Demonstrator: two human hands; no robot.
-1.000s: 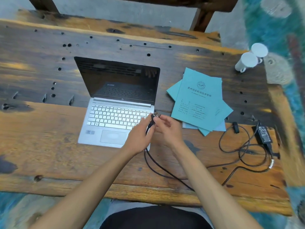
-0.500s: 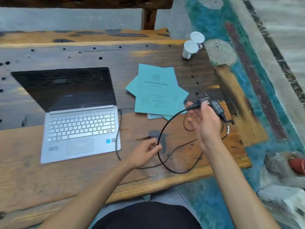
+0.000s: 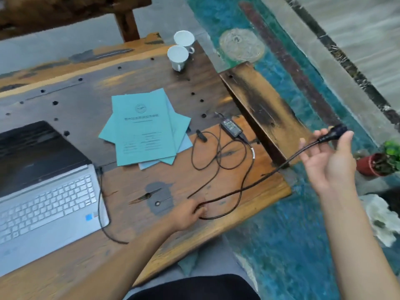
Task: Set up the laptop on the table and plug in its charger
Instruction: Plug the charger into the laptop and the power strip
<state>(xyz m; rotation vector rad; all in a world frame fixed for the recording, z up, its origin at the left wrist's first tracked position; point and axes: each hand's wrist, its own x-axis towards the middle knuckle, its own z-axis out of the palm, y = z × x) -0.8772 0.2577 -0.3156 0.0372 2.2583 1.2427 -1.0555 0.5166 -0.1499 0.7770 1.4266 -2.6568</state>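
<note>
Since before, the right hand [image 3: 329, 156] has carried the plug [image 3: 333, 132] off the tabletop [image 3: 134, 187] toward 3 o'clock, pinching it palm-up; the left hand [image 3: 188, 213] pins the cable [image 3: 238, 191].

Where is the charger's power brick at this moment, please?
The power brick lies on the table near its right edge, right of the blue booklets.

Teal booklets [image 3: 145, 128] fanned mid-table; two white cups [image 3: 178, 54] far edge.

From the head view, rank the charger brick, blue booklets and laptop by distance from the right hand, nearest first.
From the right hand:
1. Charger brick, on the table's right end.
2. Blue booklets, mid-table.
3. Laptop, far left.
</note>
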